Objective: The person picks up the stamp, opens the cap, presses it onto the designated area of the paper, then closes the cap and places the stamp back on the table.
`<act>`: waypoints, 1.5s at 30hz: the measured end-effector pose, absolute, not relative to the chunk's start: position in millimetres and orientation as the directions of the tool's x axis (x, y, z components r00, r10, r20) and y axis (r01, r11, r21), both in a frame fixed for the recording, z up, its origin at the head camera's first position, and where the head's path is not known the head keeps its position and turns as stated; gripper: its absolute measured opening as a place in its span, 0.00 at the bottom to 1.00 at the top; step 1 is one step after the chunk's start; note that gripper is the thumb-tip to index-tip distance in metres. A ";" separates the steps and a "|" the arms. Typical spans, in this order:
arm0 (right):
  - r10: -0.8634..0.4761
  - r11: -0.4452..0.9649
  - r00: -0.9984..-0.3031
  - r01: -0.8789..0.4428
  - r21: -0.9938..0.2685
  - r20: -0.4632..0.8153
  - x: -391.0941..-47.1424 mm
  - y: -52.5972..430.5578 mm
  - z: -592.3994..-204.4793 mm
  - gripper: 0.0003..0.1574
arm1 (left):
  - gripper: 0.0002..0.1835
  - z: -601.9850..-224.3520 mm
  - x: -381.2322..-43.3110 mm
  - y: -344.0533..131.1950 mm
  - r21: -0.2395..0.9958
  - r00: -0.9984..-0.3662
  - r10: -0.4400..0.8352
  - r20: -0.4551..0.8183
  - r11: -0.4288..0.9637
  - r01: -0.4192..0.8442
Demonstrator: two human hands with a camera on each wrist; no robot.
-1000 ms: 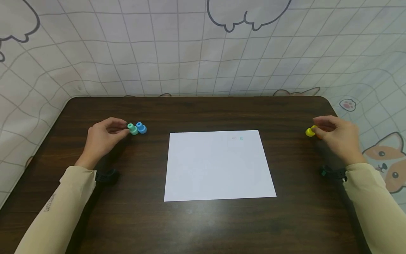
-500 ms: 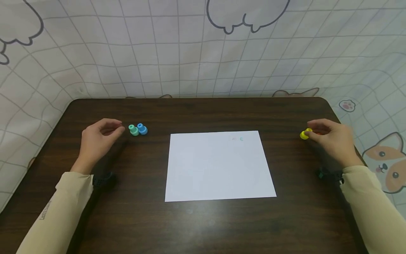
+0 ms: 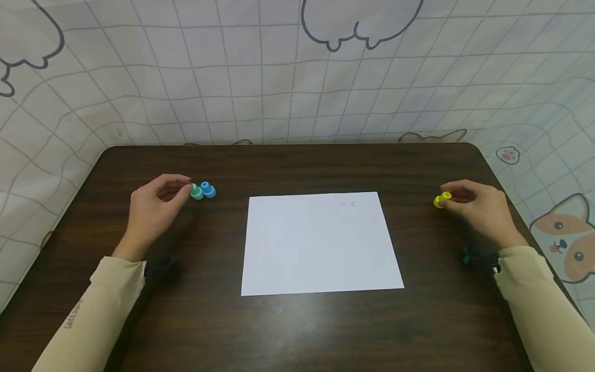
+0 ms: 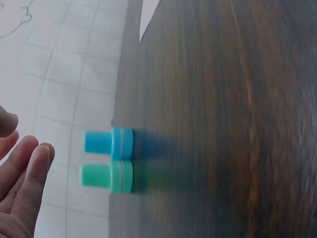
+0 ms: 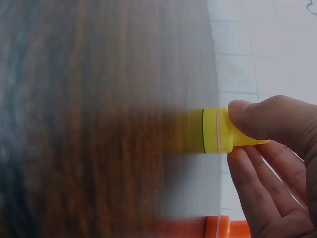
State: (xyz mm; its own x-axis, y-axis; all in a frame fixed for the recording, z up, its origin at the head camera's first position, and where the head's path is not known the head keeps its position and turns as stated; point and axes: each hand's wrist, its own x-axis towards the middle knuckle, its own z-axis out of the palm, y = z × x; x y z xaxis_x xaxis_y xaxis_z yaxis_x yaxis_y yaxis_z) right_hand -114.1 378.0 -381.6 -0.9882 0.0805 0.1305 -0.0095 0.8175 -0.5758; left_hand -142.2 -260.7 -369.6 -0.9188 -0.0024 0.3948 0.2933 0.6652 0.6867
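My right hand [image 3: 481, 209] pinches a small yellow stamp [image 3: 439, 201] by its narrow handle, right of the paper. In the right wrist view, the thumb lies over the handle of the yellow stamp [image 5: 213, 131] and the fingers are below it; its wide base is down at the tabletop. A green stamp [image 3: 197, 194] and a blue stamp [image 3: 208, 190] stand upright side by side at the left. My left hand [image 3: 155, 209] is beside the green one, its thumb and fingertips overlapping its edge in the head view. The left wrist view shows these fingers [image 4: 34, 171] apart from both stamps, holding nothing.
A white sheet of paper [image 3: 321, 245] with faint small marks near its top right lies mid-table. An orange stamp [image 5: 223, 227] stands near the right hand, hidden in the head view. Behind the dark wooden table [image 3: 297, 330] hangs a white grid-patterned cloth [image 3: 279, 77].
The right hand has moved left and slightly nearer with the yellow stamp. The left hand drew back from the green stamp, then came close again. The orange stamp has become hidden in the head view.
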 end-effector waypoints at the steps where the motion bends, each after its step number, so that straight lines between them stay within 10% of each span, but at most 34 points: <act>1: 0.082 0.816 -0.988 -0.007 -0.578 0.128 -114.0 377.4 -381.7 0.21 | 0.14 -369.0 -141.5 -258.7 0.689 -0.917 0.000 0.399 0.661 0.299; 45: 0.050 0.487 -0.919 -0.319 -0.813 0.391 -123.9 287.2 -341.2 0.20 | 0.07 -353.7 -146.2 -169.0 0.755 -0.859 0.188 0.476 0.414 0.509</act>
